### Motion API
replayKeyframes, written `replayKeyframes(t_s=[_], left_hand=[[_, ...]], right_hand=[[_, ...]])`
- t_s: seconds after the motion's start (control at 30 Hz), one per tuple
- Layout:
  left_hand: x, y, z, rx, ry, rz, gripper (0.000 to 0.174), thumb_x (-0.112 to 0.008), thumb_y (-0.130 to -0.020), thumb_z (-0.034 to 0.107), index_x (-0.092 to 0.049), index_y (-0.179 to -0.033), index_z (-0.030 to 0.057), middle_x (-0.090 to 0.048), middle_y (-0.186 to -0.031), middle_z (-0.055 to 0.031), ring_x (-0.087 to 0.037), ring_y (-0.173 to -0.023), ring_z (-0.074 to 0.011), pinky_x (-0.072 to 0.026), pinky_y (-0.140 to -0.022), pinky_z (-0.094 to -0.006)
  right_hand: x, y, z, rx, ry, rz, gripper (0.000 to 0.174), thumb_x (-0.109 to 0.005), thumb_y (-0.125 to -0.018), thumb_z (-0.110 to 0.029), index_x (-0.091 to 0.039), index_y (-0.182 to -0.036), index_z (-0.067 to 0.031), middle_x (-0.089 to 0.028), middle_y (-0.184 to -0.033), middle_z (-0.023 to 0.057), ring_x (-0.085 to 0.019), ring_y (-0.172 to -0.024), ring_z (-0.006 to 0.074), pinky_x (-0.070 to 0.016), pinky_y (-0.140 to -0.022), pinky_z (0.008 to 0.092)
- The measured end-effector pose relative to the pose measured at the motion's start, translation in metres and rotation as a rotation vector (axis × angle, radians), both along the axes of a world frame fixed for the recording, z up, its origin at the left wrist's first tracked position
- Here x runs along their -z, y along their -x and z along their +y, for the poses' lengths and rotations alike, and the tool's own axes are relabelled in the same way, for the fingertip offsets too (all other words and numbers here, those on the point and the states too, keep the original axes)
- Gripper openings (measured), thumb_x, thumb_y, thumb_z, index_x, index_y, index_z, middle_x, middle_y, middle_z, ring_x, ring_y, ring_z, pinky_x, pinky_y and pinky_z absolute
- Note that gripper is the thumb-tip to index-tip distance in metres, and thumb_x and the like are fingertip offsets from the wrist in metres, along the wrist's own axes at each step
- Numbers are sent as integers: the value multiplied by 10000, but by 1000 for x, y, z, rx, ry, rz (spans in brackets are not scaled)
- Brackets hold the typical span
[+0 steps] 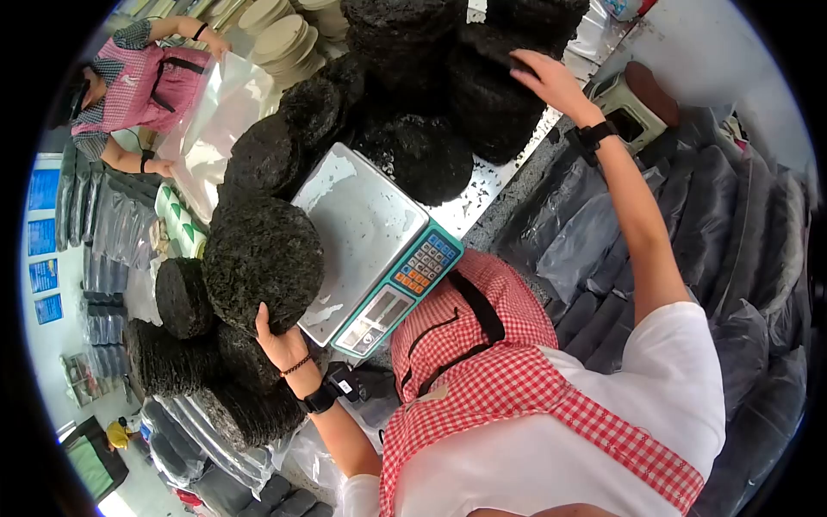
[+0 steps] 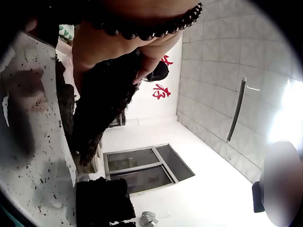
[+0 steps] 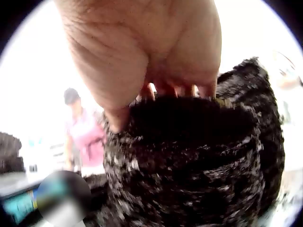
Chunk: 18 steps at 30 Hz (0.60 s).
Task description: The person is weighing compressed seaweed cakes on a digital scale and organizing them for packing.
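Note:
My left hand (image 1: 282,346) grips a round, dark dried seaweed cake (image 1: 263,263) by its near edge, thumb on its broad face. The cake stands tilted beside the left edge of a digital scale (image 1: 353,215). In the left wrist view the cake (image 2: 105,104) appears edge-on below the beaded wrist. My right hand (image 1: 556,84) rests on a tall seaweed stack (image 1: 495,103) beyond the scale. In the right wrist view its thumb hangs at the rim of the stack (image 3: 184,165), with the other fingers spread over the top, their tips hidden.
More seaweed stacks (image 1: 401,47) crowd the back of the table (image 1: 474,202), and others (image 1: 177,358) stand at left. Bagged goods (image 1: 689,215) lie at right. Across the table a person in a pink apron (image 1: 155,82) handles a clear plastic bag (image 1: 220,121).

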<state>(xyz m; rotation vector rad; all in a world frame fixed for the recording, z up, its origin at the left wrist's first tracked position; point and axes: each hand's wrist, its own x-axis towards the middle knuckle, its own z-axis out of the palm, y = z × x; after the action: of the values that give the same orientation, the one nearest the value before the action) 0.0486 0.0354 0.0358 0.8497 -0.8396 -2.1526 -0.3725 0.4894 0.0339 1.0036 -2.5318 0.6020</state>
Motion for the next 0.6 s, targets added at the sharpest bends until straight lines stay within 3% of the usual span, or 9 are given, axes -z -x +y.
replayKeyframes(t_s=[0.03,0.1,0.17,0.23,0.33,0.43,0.5,0.53,0.6], left_hand=[[-7,-11,1,-15,3,-25,425,-642,-882,88,-505,-1240,-96,-551,-1265,-184,-526,-1169,-300,-465,-995,-440],[-10,-10,4,-52,2,18,416,-648,-879,91,-512,-1227,-93,-549,-1272,-179,-519,-1178,-301,-451,-1009,-437],[-17,-19,8,-110,-28,30,413,-654,-871,87,-521,-1227,-73,-552,-1280,-163,-518,-1181,-299,-440,-1017,-438],[-20,-23,11,-142,-45,-1,415,-658,-859,74,-530,-1236,-44,-553,-1290,-144,-523,-1178,-296,-434,-1018,-442],[-33,-32,19,-219,-42,-46,401,-656,-853,72,-545,-1227,-18,-573,-1270,-129,-536,-1161,-289,-435,-1010,-443],[-39,-60,15,-263,-51,-45,388,-655,-854,80,-553,-1216,-19,-584,-1256,-127,-539,-1157,-287,-436,-1004,-442],[-31,-82,11,-278,-91,-9,384,-655,-856,85,-557,-1212,-20,-588,-1249,-126,-538,-1159,-286,-437,-1000,-440],[-31,-87,8,-306,-86,-24,383,-657,-857,94,-560,-1208,-24,-595,-1239,-124,-543,-1150,-287,-436,-1000,-440],[-23,-102,6,-337,-76,38,330,-665,-837,60,-622,-1159,-3,-622,-1192,-131,-560,-1115,-290,-444,-970,-435]], right_hand=[[1,-24,-19,-42,-278,423,537,-696,-811,-337,-556,-1245,-53,-559,-1284,151,-529,-1182,321,-445,-981,421],[-8,-54,-45,-155,-232,287,667,-757,-711,-316,-525,-1280,-56,-483,-1369,156,-473,-1253,313,-393,-1044,444],[91,-95,-91,-526,-307,-100,645,-712,-744,-250,-479,-1315,-64,-408,-1443,135,-398,-1328,287,-336,-1094,437],[149,-129,-108,-503,-483,115,560,-640,-796,-163,-472,-1326,-100,-375,-1476,110,-340,-1373,266,-304,-1114,437],[207,-112,-115,-326,-546,-3,545,-572,-810,-76,-466,-1342,-136,-318,-1515,94,-275,-1408,250,-275,-1123,448],[175,-98,-113,-345,-98,-58,448,-586,-782,-41,-547,-1226,-96,-541,-1315,128,-502,-1222,294,-405,-1003,411],[54,-132,-125,-133,200,-230,365,-600,-820,-64,-563,-1183,-59,-630,-1137,146,-595,-1042,342,-472,-884,418],[95,-109,-120,-18,344,-159,311,-605,-915,-181,-553,-1195,-55,-621,-1061,222,-617,-915,418,-515,-738,402],[46,-112,-120,128,552,-247,355,-603,-929,-216,-534,-1205,-3,-657,-1038,185,-639,-913,342,-506,-786,397]])
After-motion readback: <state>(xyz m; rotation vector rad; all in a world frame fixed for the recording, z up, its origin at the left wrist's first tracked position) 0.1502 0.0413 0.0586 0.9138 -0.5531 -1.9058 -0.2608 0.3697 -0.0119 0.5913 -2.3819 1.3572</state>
